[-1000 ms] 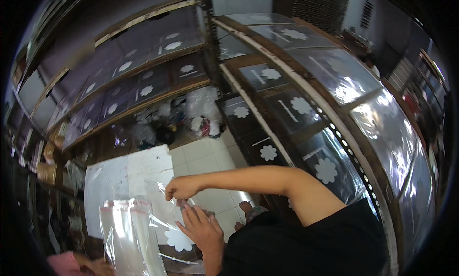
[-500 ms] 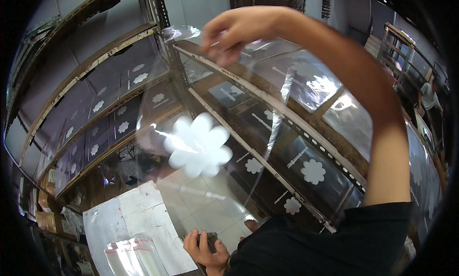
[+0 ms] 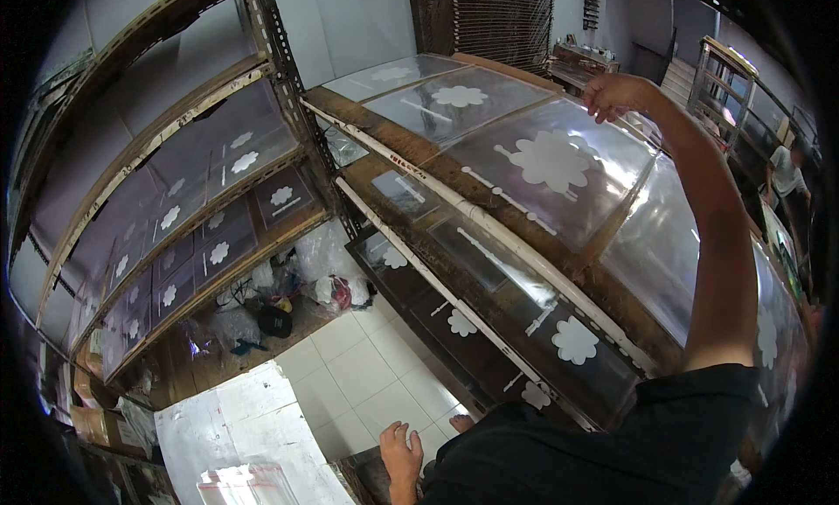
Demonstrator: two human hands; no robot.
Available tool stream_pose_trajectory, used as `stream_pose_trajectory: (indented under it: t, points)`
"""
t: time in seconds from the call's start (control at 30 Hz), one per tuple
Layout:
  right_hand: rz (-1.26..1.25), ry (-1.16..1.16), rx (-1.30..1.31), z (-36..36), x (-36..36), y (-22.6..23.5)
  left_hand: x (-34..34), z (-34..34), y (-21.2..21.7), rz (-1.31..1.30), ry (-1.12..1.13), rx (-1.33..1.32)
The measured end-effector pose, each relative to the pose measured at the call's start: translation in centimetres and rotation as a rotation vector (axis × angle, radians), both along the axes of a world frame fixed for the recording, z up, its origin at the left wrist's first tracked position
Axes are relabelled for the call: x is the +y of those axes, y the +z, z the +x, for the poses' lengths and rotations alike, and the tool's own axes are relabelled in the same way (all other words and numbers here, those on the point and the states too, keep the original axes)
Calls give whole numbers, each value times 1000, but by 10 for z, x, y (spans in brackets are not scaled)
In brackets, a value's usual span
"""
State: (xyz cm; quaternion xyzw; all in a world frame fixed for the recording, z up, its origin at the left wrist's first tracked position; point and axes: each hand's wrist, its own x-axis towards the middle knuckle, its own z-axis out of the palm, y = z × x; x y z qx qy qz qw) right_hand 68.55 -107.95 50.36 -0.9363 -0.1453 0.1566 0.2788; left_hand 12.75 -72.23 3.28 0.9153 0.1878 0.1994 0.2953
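Note:
My right hand [image 3: 616,98] reaches out over the top shelf, its fingers bent down in a pinch at the far edge of a large clear plastic sheet [image 3: 468,146]. This glossy sheet lies over the shelf boards and bears a white flower shape [image 3: 549,160] and a thin white strip. The flower's outline looks doubled, as if sheets overlap there. What lies between the fingertips is too small to make out fully. My left hand [image 3: 402,452] is low in front of me, fingers loosely stretched and holding nothing, beside the white-covered table.
More clear sheets with white flowers [image 3: 575,340] lie on the lower shelves and on the left rack [image 3: 192,111]. Metal rack posts [image 3: 284,76] stand between. A stack of clear bags [image 3: 245,486] rests on the white table top [image 3: 262,391]. Another person [image 3: 786,173] is far right.
My right hand has swung right and away with the clear sheet, which hung before me and now lies on the top shelf. My left hand has shifted slightly right.

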Motion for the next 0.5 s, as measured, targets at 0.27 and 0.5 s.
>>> stream_pose_trajectory:
  t: [0.27,0.5]
  points:
    - [-45,-163,-10,33,-34,-30,-17,11,-27,-67,-40,114]
    - [-141,-97,-88,69,-62,-42,-15,16,-39,-85,-51,129]
